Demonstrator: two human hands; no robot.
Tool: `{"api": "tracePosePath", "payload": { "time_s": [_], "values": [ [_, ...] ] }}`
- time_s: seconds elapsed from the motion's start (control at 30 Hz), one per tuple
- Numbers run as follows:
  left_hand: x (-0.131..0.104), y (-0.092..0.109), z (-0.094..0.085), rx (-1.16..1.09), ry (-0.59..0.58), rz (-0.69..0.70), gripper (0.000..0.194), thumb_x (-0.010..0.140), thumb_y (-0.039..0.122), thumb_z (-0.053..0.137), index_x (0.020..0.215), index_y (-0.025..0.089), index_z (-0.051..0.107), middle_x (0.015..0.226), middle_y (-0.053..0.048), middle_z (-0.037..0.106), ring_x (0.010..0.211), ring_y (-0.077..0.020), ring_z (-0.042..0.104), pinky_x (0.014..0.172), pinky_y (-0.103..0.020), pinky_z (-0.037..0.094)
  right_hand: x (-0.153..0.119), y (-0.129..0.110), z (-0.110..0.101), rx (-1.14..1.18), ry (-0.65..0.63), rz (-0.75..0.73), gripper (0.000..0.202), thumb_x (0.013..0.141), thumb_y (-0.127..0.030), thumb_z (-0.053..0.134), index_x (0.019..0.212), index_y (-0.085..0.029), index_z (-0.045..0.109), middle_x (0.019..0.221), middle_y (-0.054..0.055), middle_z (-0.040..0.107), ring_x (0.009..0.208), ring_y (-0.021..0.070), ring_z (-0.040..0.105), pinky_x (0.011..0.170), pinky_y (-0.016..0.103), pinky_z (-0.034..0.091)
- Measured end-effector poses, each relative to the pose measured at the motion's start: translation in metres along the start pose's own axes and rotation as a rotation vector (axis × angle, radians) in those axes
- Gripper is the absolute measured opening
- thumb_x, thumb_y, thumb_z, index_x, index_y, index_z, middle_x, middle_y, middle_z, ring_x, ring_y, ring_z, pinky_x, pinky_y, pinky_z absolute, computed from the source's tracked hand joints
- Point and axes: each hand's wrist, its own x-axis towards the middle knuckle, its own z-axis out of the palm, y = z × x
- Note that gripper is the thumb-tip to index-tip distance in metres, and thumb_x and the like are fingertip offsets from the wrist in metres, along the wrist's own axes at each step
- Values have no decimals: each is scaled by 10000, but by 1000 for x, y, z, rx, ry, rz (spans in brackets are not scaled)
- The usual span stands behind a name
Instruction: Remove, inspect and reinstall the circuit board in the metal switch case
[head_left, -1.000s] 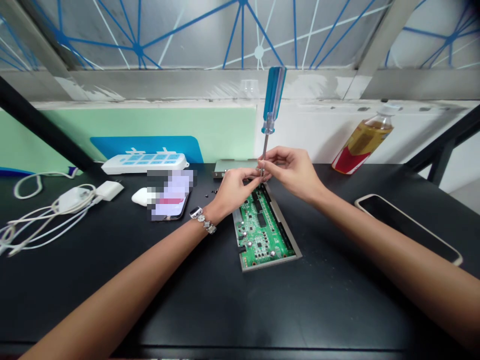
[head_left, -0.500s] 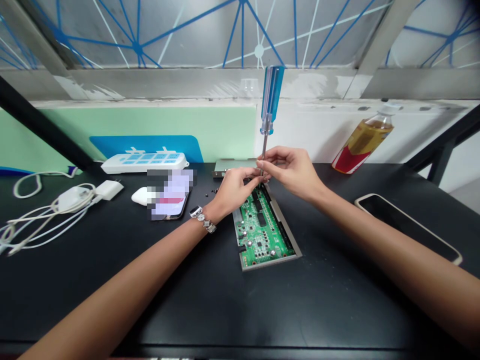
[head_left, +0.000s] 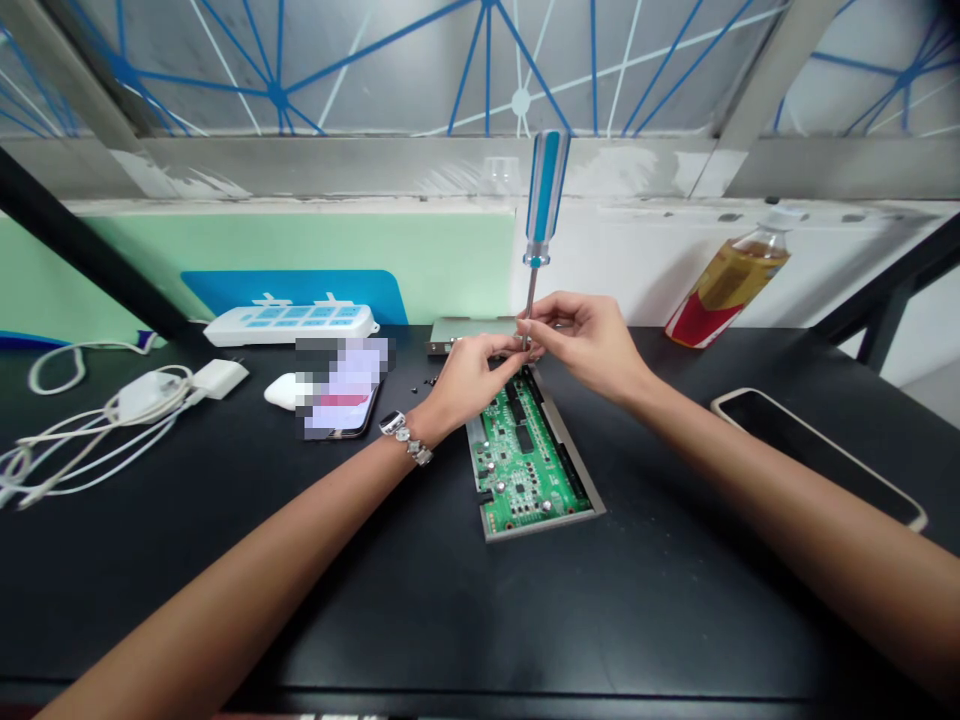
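A screwdriver (head_left: 546, 190) with a blue and clear handle stands almost upright, its tip low at the far end of a green circuit board (head_left: 536, 470). My right hand (head_left: 585, 335) pinches its metal shaft between thumb and fingers. From the other side, my left hand (head_left: 476, 375) has its thumb and fingertips closed beside the tip, over the board's far end; what they hold, if anything, is hidden. The board sits in a metal frame (head_left: 577, 450) flat on the black table. Beyond the hands lies a flat metal piece (head_left: 469, 332).
Small dark screws (head_left: 415, 390) lie left of my left hand. Further left are a phone (head_left: 349, 395), a white earbud-like case (head_left: 281, 392), a power strip (head_left: 292, 325) and white cables (head_left: 97, 430). On the right are a drink bottle (head_left: 727, 285) and another phone (head_left: 817, 455).
The screwdriver's handle has turned a little about its own axis, showing a different stripe. Both hands stay in nearly the same place, and the board has not moved.
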Motion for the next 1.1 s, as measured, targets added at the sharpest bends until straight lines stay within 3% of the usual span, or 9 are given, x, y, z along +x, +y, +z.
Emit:
{"api": "tracePosePath", "payload": {
  "time_s": [0.83,1.1],
  "values": [
    [1,-1,0,-15,-10,13,242,989,218,586,1096,189,801,1070,-72,817,998,-211,761,896,-333,567,-1,0,1,17,2,11,174,817,-309,769,905,-165,725,811,46,728,703,183,692,647,351,612],
    [0,1,-1,0,3,-12,212,980,285,636,1063,187,805,1058,-75,819,977,-219,761,889,-343,567,0,0,1,-5,14,-9,194,793,-331,799,867,-174,713,808,45,725,741,191,687,644,339,604]
  ]
}}
